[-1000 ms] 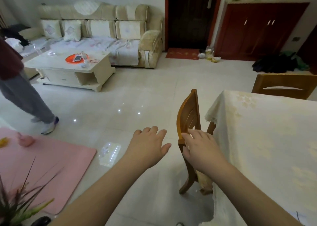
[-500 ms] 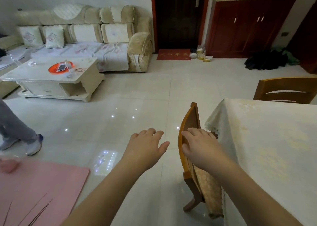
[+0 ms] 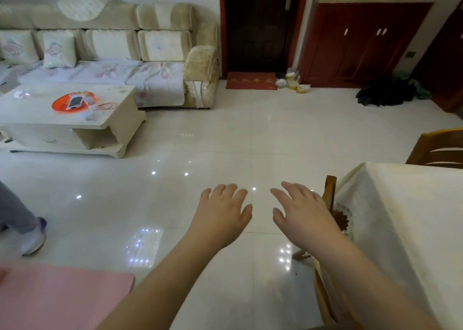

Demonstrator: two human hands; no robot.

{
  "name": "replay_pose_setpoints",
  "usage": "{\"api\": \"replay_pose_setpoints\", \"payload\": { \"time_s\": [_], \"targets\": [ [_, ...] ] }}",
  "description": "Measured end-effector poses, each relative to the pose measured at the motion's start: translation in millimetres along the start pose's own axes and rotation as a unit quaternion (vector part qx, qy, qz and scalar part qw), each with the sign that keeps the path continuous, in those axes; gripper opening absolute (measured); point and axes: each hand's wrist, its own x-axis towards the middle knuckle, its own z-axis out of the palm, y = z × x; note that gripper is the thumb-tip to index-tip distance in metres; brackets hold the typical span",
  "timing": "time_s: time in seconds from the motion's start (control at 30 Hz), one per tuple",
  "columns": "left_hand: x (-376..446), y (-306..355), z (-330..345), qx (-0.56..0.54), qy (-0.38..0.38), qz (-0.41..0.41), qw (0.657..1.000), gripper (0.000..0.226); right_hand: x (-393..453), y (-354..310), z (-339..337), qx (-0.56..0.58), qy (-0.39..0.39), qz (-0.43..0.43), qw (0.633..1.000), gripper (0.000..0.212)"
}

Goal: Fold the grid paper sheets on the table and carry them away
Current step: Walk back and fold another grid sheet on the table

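Both hands out in front of me, palms down, holding nothing. My left hand (image 3: pixel 223 214) hangs over bare floor, fingers straight and loosely spread, thumb pointing toward the other hand. My right hand (image 3: pixel 302 212) is the same: fingers extended and fanned a little, nothing in it. A gap of tile shows between the two thumbs. The right hand sits just beside the top rail of a wooden chair (image 3: pixel 330 192); whether the little-finger side touches the wood, I cannot tell.

The chair is pushed in against the table (image 3: pixel 411 229), which fills the right edge of view under a cream cloth with a lace hem. The part of the cloth I can see carries no grid paper sheets; the sheets are nowhere in this view. A second wooden chair (image 3: pixel 441 149) stands at the table's far side.

Floor (image 3: pixel 225 141): glossy pale tile with lamp reflections. Pink mat (image 3: pixel 57 297) at lower left. Another person's grey trouser leg and shoe (image 3: pixel 32 239) at the left edge. Farther off, a coffee table (image 3: pixel 105 119) with an orange tray (image 3: pixel 67 101), a beige sofa (image 3: pixel 150 61) behind it, a dark door (image 3: pixel 260 24) with a red doormat (image 3: pixel 250 80), and a red-brown cabinet (image 3: pixel 363 44).
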Motion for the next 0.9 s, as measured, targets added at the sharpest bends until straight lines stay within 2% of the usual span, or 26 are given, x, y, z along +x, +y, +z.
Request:
{"api": "replay_pose_setpoints", "payload": {
  "time_s": [0.2, 0.5, 0.67, 0.9],
  "targets": [
    [60.3, -22.3, -9.8, -0.007, 0.001, 0.055, 0.998, 0.051, 39.8, 4.2, -2.7, -0.011, 0.007, 0.051, 0.999, 0.052],
    [196.7, -0.9, -4.5, 0.012, -0.017, 0.151, 0.988, 0.051, 126.2, 68.7, -7.5, -0.029, 0.017, 0.139, 0.99, 0.052],
    [276.8, 10.7, -13.3, 0.067, -0.076, 0.215, 0.971, 0.056, 191.4, 101.3, -24.6, -0.005, 0.029, 0.206, 0.978, 0.052],
    [376.2, 16.7, -29.8, 0.094, -0.051, 0.237, 0.966, 0.054, 257.6, 143.2, -31.7, 0.016, 0.015, 0.198, 0.98, 0.056]
  ]
}}
